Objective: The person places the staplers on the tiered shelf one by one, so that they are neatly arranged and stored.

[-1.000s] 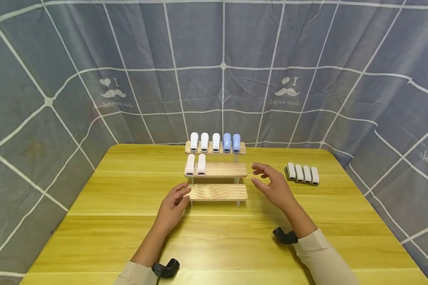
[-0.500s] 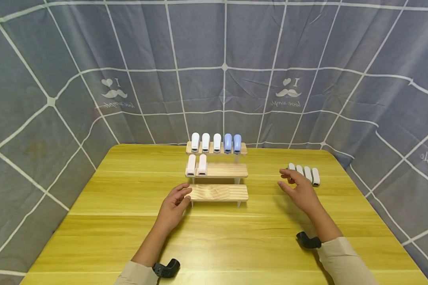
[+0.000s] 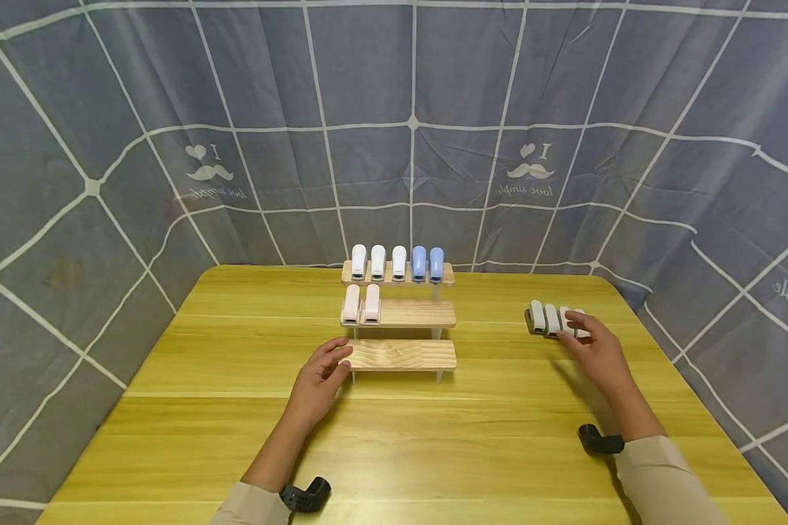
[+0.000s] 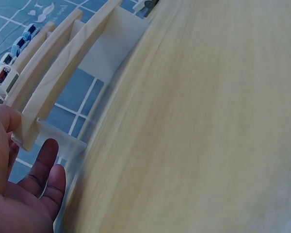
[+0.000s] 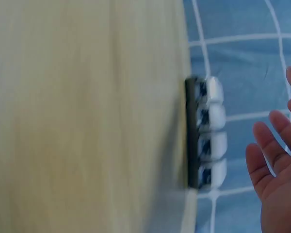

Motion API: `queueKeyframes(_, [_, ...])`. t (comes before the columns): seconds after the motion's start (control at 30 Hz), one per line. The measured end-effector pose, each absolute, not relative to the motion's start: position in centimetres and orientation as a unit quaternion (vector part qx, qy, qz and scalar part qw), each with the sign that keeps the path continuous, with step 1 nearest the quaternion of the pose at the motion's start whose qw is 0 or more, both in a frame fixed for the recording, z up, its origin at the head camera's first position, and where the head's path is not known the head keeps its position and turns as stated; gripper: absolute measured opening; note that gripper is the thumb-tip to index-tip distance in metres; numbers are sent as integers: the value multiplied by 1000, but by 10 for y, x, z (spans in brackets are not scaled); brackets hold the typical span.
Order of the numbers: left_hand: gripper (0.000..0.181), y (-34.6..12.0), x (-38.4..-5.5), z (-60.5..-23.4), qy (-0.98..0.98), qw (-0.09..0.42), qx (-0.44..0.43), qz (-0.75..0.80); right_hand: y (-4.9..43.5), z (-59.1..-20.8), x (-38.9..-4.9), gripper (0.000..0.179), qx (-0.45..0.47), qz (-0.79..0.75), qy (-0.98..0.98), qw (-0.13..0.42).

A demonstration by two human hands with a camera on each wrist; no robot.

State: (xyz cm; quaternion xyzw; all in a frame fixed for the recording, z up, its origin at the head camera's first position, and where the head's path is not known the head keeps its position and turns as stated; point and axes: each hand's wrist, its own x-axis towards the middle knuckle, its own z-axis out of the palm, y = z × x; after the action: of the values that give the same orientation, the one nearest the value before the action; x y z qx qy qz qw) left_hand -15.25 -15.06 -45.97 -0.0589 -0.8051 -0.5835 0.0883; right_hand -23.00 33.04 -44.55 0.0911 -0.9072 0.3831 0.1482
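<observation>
A stepped wooden stand (image 3: 403,354) with white legs sits mid-table. My left hand (image 3: 318,380) rests at the left end of its lowest board, thumb and fingers at the corner, the other fingers loose in the left wrist view. The top board carries three white staplers (image 3: 378,262) and two blue staplers (image 3: 436,264). Two pale pinkish staplers (image 3: 371,303) stand at the left of the middle board. My right hand (image 3: 599,355) hovers by a row of several white staplers with dark bases (image 3: 535,317), partly covering the right ones. In the right wrist view its fingers are spread, apart from the staplers (image 5: 217,145).
The yellow wood-grain table (image 3: 433,445) extends around the stand. A grey-blue curtain (image 3: 368,168) with white lines hangs behind it and along both sides. Black bands (image 3: 307,496) with camera mounts sit on both wrists.
My right hand has moved rightward from beside the stand to the row of white staplers at the right. The left hand has stayed at the stand's lowest board.
</observation>
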Motion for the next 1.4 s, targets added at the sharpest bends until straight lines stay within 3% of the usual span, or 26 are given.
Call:
queueKeyframes(0.27, [29, -147, -142, -436, -811, 79, -56, -577, 357, -452, -237, 55, 80, 357, -924, 113])
queueKeyframes(0.73, [29, -146, -143, -439, -811, 85, -56, -577, 381, -459, -256, 73, 27, 421, -906, 17])
queueKeyframes(1.03, [29, -156, -161, -477, -807, 102, -68, -578, 379, -470, -267, 72, 11, 440, -898, 14])
queueKeyframes(1.4, [29, -155, -161, -478, -809, 100, -61, -577, 374, -473, -265, 73, -3, 440, -898, 16])
